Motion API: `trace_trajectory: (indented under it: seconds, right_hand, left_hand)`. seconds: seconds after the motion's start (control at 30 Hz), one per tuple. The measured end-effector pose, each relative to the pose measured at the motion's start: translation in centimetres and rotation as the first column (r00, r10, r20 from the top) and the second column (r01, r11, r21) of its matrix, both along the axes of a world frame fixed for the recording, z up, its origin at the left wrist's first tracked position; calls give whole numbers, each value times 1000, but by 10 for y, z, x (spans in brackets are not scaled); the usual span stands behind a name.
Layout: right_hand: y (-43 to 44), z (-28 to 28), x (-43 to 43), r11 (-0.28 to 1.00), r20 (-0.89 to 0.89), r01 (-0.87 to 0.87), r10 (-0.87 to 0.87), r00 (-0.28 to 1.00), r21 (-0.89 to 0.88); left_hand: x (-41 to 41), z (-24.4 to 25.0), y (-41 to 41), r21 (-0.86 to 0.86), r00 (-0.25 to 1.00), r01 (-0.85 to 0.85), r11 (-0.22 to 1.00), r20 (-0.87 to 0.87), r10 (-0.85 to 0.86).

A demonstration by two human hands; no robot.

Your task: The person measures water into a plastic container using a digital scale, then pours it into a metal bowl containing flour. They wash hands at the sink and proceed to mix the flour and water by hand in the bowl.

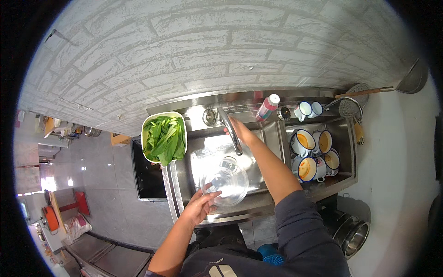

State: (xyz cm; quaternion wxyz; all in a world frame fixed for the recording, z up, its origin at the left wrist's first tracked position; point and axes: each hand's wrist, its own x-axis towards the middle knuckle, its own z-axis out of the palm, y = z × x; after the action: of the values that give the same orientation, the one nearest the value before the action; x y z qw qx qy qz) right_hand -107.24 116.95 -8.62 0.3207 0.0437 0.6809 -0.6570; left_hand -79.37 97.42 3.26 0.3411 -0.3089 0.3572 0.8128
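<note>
My left hand [204, 204] grips the near left rim of a clear plastic bowl [232, 187] over the left basin of a stainless steel sink [200, 155]. My right hand [238, 130] is behind the curved chrome faucet [230, 130], at its base; the spout partly hides the fingers, so whether they hold the faucet cannot be told. A light green basin [143, 138] of leafy green vegetables [168, 138] rests at the sink's left end.
A pink bottle with a white cap [265, 108] stands on the back ledge, with small enamel mugs [303, 110] to its right. Several stained enamel mugs [304, 140] fill the right basin. A black bin [148, 183] stands left of the sink. Steel pots [356, 237] are at lower right.
</note>
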Motion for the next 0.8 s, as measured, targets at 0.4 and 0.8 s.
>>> trace_trajectory:
  seconds: [0.4, 0.8]
  right_hand:
    - [4, 8, 5, 871, -577, -73, 382, 722, 486]
    - [9, 17, 4, 815, -582, -73, 470, 664, 575]
  left_hand:
    - [-33, 1, 26, -13, 1000, -12, 1000, 7, 12]
    - [-42, 8, 37, 31, 999, -33, 999, -8, 33]
